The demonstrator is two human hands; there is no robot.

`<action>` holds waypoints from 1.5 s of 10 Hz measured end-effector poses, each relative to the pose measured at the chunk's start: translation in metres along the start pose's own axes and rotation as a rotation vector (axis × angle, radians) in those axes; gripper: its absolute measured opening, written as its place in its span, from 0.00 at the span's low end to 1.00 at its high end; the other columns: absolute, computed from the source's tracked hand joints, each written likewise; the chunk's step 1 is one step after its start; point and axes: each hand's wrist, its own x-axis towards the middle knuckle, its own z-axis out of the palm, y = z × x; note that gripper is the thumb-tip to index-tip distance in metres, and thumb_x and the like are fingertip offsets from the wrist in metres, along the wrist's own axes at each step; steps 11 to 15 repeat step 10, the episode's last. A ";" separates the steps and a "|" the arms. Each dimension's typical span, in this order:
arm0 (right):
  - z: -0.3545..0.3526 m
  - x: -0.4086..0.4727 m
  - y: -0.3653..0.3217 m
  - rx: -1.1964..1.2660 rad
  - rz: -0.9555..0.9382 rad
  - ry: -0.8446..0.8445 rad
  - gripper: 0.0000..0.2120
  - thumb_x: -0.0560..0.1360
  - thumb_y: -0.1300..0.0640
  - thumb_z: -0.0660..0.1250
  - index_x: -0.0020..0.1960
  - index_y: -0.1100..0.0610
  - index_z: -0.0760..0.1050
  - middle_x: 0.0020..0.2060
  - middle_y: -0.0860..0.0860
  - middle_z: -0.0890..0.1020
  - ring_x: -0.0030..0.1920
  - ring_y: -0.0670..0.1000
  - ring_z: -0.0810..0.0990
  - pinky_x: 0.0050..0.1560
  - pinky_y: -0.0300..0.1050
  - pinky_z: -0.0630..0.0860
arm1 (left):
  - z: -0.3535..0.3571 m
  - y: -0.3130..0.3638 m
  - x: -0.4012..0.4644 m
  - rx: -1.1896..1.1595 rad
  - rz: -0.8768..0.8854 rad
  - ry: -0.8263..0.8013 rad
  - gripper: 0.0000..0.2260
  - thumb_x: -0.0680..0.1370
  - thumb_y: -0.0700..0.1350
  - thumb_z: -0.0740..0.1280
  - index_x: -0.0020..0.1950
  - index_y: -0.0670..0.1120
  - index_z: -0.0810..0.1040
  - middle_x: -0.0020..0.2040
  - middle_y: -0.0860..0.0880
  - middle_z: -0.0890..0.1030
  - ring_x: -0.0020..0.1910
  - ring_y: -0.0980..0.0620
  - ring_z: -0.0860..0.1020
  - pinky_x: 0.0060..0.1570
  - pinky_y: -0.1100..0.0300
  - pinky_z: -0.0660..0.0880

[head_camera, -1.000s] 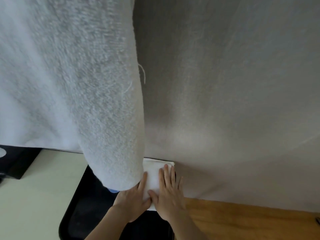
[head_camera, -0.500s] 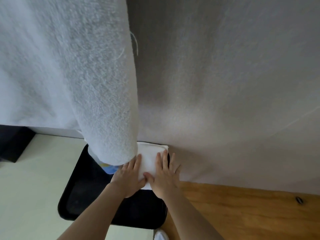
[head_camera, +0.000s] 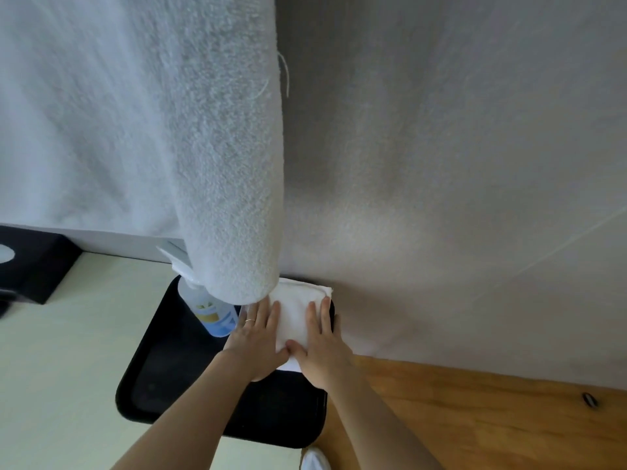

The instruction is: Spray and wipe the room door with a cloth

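Note:
A folded white cloth (head_camera: 294, 310) lies at the far right corner of a black tray (head_camera: 190, 395). My left hand (head_camera: 256, 337) presses flat on its left side and my right hand (head_camera: 325, 347) presses flat on its right side, fingers straight, thumbs nearly touching. A clear spray bottle (head_camera: 212, 312) with a blue base lies on the tray just left of my left hand; its top is hidden behind a hanging white towel (head_camera: 217, 147). No door is visible.
The tray sits on a pale counter (head_camera: 68, 368). A black box (head_camera: 30, 262) stands at the far left. A grey fabric wall (head_camera: 458, 164) fills the right. Wooden floor (head_camera: 492, 418) lies at lower right, with a white shoe tip (head_camera: 315, 459) at the bottom.
The view has pulled back and down, showing more of the tray and the spray bottle. Both hands stay flat on the cloth, spread a little further apart.

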 end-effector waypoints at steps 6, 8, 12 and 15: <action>0.006 -0.008 -0.008 -0.049 0.021 -0.094 0.41 0.75 0.31 0.50 0.76 0.48 0.33 0.76 0.49 0.31 0.77 0.62 0.41 0.71 0.62 0.63 | 0.007 -0.004 -0.020 -0.021 -0.024 -0.024 0.52 0.64 0.71 0.28 0.80 0.40 0.36 0.79 0.36 0.34 0.78 0.36 0.33 0.75 0.44 0.34; -0.007 -0.015 -0.008 -0.004 0.002 -0.125 0.41 0.76 0.33 0.53 0.77 0.48 0.35 0.77 0.48 0.32 0.77 0.60 0.41 0.72 0.61 0.62 | -0.002 0.004 -0.037 -0.076 -0.094 0.005 0.37 0.83 0.62 0.53 0.81 0.42 0.40 0.81 0.39 0.38 0.79 0.38 0.36 0.79 0.45 0.43; 0.010 -0.059 -0.009 0.179 0.172 0.087 0.39 0.78 0.40 0.57 0.77 0.50 0.36 0.79 0.53 0.42 0.78 0.58 0.47 0.75 0.54 0.59 | 0.018 0.009 -0.090 -0.327 -0.034 0.143 0.29 0.84 0.50 0.57 0.82 0.47 0.48 0.83 0.48 0.44 0.81 0.47 0.43 0.76 0.58 0.41; 0.010 -0.059 -0.009 0.179 0.172 0.087 0.39 0.78 0.40 0.57 0.77 0.50 0.36 0.79 0.53 0.42 0.78 0.58 0.47 0.75 0.54 0.59 | 0.018 0.009 -0.090 -0.327 -0.034 0.143 0.29 0.84 0.50 0.57 0.82 0.47 0.48 0.83 0.48 0.44 0.81 0.47 0.43 0.76 0.58 0.41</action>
